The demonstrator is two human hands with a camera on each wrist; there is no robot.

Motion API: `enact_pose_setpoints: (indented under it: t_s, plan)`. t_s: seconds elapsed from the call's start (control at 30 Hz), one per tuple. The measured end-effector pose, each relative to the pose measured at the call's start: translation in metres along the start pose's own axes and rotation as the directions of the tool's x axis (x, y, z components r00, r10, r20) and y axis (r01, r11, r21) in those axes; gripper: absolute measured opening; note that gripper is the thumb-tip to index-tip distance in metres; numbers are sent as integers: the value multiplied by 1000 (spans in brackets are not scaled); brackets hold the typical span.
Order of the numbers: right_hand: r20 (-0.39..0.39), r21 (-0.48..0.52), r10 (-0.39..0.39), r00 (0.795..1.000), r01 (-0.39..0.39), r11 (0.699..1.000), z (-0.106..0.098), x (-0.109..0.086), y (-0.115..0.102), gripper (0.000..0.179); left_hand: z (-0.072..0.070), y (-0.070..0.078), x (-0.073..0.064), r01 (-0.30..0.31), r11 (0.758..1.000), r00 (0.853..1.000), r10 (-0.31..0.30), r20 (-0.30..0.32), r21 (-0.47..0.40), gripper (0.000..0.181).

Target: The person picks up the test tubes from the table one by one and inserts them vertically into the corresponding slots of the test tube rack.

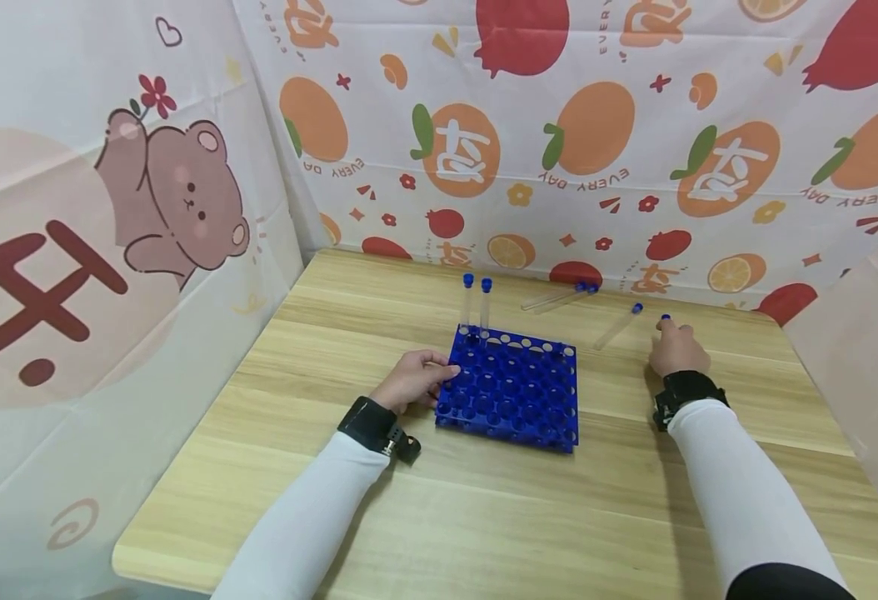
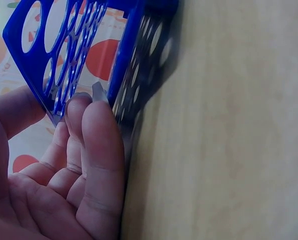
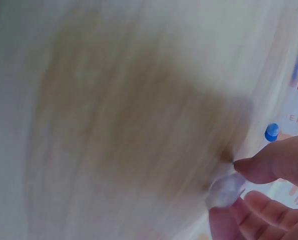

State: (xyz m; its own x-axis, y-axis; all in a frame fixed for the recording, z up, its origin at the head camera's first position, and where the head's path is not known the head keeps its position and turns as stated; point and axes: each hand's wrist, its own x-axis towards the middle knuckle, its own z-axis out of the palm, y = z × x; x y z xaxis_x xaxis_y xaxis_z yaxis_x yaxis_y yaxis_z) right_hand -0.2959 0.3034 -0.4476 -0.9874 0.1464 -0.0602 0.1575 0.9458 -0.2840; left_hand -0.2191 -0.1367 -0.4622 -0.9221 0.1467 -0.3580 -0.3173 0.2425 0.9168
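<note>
Between the fingers of my left hand (image 1: 415, 380) I grip the blue rack (image 1: 506, 435) by its side; well to their right, my right hand (image 1: 680, 350) pinches a tube (image 3: 225, 192). I judge this the picking-up step; next calls for standing it upright above the rack.

tube (image 1: 618, 327) lies between right fingers (image 1: 671, 335) and rack (image 1: 510, 392); rack's front free

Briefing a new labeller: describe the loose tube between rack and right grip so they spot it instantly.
On the table, find the blue rack. Just off its far right corner, short of the right grip, a clear tube lies slanted, blue cap at the far end. Unlike the two standing tubes in the rack and the pair lying beyond it, this one lies alone, untouched.
</note>
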Motion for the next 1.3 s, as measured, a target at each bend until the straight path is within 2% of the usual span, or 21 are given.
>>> enact_pose_setpoints:
  t_s: [0.3, 0.53, 0.77, 0.93, 1.07, 1.17, 1.3]
  plan:
    - [15, -5, 20, 1000, -20, 1000, -1, 5, 10, 66, 0, 1, 1, 6, 1000, 1000, -6, 3, -10, 29]
    - [-60, 25, -23, 998, 25, 999, -6, 5, 1, 80, -1, 2, 1, -3, 1000, 1000, 3, 12, -24, 31]
    - [-143, 65, -64, 988, 74, 995, -12, 3, -15, 97, 0, 0, 2, -11, 1000, 1000, 12, 14, -20, 33]
    - [-215, 75, -131, 968, 150, 986, -16, 2, -31, 101, 1, 1, 1, -7, 1000, 1000, 8, 9, -27, 29]
    - [-287, 80, -198, 937, 230, 970, -16, 2, -44, 97, 2, 1, 2, -3, 999, 1000, 3, 4, -41, 27]
    - [-333, 91, -235, 913, 280, 956, -16, 1, -53, 86, 2, 0, 3, -6, 999, 1000, 6, 1, -43, 26]
    - [-354, 135, -257, 899, 321, 937, -16, -2, -64, 68, 3, -2, 2, -7, 999, 1000, 7, -2, -45, 27]
